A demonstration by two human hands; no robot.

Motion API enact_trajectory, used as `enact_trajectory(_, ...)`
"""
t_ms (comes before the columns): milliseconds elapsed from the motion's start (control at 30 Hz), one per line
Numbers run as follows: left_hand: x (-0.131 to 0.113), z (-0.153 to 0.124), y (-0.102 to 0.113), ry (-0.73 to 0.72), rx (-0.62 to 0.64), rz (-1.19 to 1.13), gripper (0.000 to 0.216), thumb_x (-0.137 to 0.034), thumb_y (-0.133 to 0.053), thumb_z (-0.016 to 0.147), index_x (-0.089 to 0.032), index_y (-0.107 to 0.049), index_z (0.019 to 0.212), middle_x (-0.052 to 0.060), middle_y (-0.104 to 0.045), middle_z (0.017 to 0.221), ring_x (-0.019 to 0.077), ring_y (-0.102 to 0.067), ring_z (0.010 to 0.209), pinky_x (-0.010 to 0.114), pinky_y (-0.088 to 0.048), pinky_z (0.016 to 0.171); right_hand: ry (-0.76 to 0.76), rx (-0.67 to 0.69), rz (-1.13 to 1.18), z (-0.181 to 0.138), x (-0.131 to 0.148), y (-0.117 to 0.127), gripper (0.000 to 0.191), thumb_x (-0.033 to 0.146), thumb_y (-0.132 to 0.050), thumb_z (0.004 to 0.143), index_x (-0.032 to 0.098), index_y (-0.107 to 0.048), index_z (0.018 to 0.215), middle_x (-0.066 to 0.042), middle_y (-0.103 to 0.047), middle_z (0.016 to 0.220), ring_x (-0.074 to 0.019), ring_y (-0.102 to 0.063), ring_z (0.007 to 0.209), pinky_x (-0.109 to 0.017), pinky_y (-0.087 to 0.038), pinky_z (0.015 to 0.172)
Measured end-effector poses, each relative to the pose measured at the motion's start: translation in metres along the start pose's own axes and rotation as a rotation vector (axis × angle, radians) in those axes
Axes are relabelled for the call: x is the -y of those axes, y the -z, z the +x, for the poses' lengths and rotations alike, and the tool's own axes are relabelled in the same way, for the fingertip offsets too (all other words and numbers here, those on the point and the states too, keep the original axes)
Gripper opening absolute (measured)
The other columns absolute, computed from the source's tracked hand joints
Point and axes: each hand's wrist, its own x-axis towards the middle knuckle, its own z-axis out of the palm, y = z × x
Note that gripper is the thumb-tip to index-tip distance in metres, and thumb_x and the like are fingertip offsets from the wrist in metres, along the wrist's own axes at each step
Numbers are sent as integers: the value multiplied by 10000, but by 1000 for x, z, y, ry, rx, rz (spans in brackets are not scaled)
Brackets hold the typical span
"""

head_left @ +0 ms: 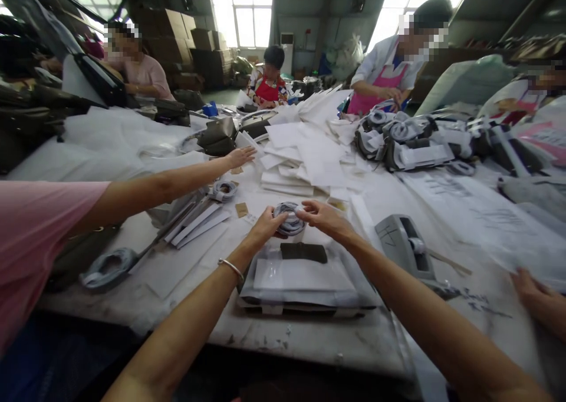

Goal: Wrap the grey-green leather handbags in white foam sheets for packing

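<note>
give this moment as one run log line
left hand: holds grey coil | right hand: at coil's right side | table: white-covered package, tape dispenser to its right

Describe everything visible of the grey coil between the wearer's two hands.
The grey coil is a roundish ring of several strands or wrapped layers, apparently flexible, with a pale, possibly plastic-like wrapping and a whitish patch near its right side. The left hand grips its left side; the right hand has fingertips at its right edge. It appears just beyond the pale wrapped bundle. Whether anything supports it underneath is unclear.
</note>
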Motion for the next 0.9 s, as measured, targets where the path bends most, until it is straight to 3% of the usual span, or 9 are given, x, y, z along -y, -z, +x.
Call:
enact_trajectory(100,1,2,4,-28,72,87,437,-593,-527,902,-162,-601,922,62,-681,777,190,-670,643,291,-553,551,-12,28,27,-6,1,-9,282,268,-635,861,191,-691,1126,-37,-747,1030,-192,-686,907,-276,-513,803)
enact_trajectory(167,1,8,18,-75,24,173,417,-567,-518,910,-172,-639,849,61,-670,739,200,-667,671,299,-550,609,-8,34,-11,-10,-5,-11,302,181,-640,826,192,-695,1123,-39,-743,1051,-201,-672,969,-279,-489,859)
enact_trajectory(300,4,23,48,-209,-154,345,114,-319,-660,825,-212,-687,855,78,-699,964,258,-639,1017,352,-500,934,-84,38,-80,-11,-17,-3,346,208,-710,781,146,-683,1120,-65,-737,949,-226,-671,863,-301,-495,780)
enact_trajectory(400,11,35,50,-275,-125,454,221,-205,-708,751,-223,-723,971,83,-691,1133,283,-600,1138,380,-415,1067,-30,60,-166,-4,-13,1,269,259,-743,777,174,-718,1031,-50,-716,928,-213,-661,827,-286,-489,757)
enact_trajectory(500,21,47,37,-300,-21,558,340,-170,-742,713,-233,-731,1047,73,-701,1149,279,-624,1107,368,-432,1053,97,128,-327,11,-1,-8,253,274,-717,826,234,-730,1076,-49,-693,1048,-210,-660,926,-268,-475,816)
enact_trajectory(600,27,58,24,-299,38,661,274,-126,-696,741,-217,-746,994,66,-729,1051,260,-644,1061,357,-447,1031,92,161,-409,28,7,-25,263,226,-669,863,225,-712,1122,-82,-675,1100,-239,-653,1005,-284,-470,841)
enact_trajectory(767,32,67,19,-280,22,776,231,-147,-562,861,-190,-733,1010,65,-731,1056,218,-652,1039,328,-460,1008,70,140,-442,42,8,-45,513,244,-695,856,175,-552,1344,-115,-626,1228,-234,-640,1047,-290,-467,879)
enact_trajectory(900,32,63,20,-287,38,826,258,-190,-480,929,-201,-706,1053,43,-724,1089,176,-652,1038,273,-472,976,84,135,-469,41,9,-49,393,310,-701,863,195,-634,1233,-99,-647,1153,-232,-640,994,-294,-474,840)
